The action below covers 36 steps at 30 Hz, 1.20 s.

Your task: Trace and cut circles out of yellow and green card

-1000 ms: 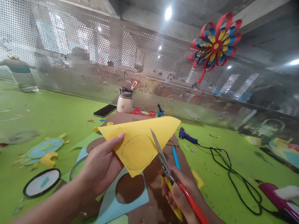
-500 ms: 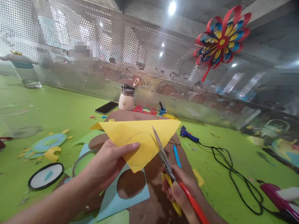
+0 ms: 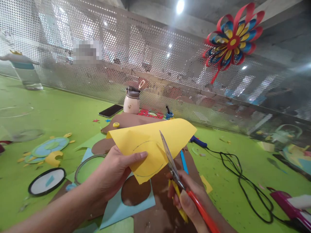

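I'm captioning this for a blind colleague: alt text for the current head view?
A left hand grips yellow paper bearing a drawn circle; the right hand holds scissors with red and yellow handles, one blade visible over the paper. Below, blue paper with a round hole lies on a brown sheet.

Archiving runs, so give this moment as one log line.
left hand: holding yellow paper | right hand: holding scissors | paper: drawn circle

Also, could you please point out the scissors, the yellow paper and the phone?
Scissors (image 3: 173, 168), head view: on the metal blades.
Yellow paper (image 3: 154, 152), head view: inside the drawn circle.
Phone (image 3: 111, 111), head view: on the dark screen.
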Available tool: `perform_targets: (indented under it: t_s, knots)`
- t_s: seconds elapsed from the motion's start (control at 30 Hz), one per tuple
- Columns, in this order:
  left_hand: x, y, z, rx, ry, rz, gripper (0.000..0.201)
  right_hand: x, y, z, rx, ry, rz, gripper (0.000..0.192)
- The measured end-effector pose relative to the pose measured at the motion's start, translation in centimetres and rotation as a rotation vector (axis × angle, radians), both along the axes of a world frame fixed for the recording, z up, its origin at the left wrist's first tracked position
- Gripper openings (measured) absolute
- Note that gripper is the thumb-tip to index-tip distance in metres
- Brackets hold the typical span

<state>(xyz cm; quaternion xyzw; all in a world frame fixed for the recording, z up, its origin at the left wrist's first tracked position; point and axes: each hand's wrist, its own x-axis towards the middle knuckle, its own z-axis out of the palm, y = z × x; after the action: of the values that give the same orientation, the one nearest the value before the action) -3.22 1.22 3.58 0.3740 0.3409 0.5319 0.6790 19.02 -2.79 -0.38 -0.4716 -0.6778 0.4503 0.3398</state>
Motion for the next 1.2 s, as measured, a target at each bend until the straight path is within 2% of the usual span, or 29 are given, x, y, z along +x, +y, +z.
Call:
perform_targets:
  t_s: [0.33,0.97,1.2]
  knots:
    - [-0.09,0.03,0.1,-0.001,-0.005,-0.024,0.043,-0.35,0.1,-0.22,-0.056,0.071,-0.014,0.066]
    - [-0.06,-0.18,0.86,-0.014,0.012,-0.012,0.037,0.12,0.19,-0.42,-0.071,0.048,0.018,0.063]
    - [-0.02,-0.15,0.86,-0.027,0.019,-0.005,0.038,-0.41,0.03,-0.17,-0.037,0.062,-0.011,0.067]
